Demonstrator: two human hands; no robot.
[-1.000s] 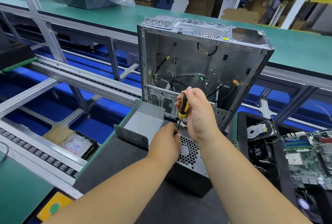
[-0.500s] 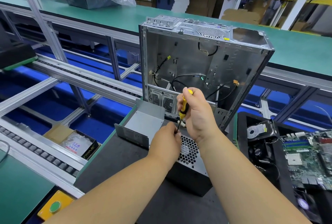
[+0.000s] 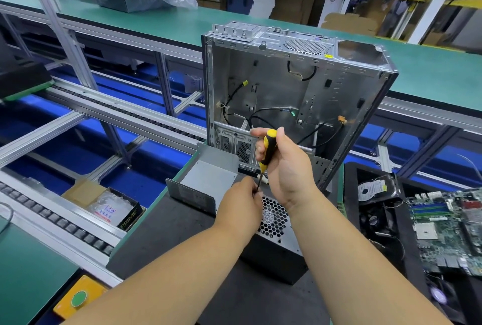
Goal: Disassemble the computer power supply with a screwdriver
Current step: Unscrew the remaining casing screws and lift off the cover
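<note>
While the power supply (image 3: 273,230) sits on the dark mat at lower centre of the frame, disassembly reads as partly done; left of it, at centre, a grey sheet-metal cover (image 3: 206,181) lies apart, open side up, judged to be an already removed panel, though whether it belongs to this unit cannot be told; the perforated fan grille remains on the black housing, so internals are judged not yet out. Left hand (image 3: 241,210) at centre, fingers pinched together at the shaft tip where it meets the unit's upper edge, apparently steadying the tip or a screw; the screw itself is hidden. Right hand (image 3: 284,165), just right of it, wrapped around the yellow-and-black screwdriver (image 3: 267,151), handle up, shaft angled down-left; step in hand judged: backing out a screw on the top edge. Behind, at upper centre, a stripped computer case (image 3: 294,90) stands upright; at far right, a hard drive (image 3: 371,190) and motherboard (image 3: 448,228) lie in a black tray.
</note>
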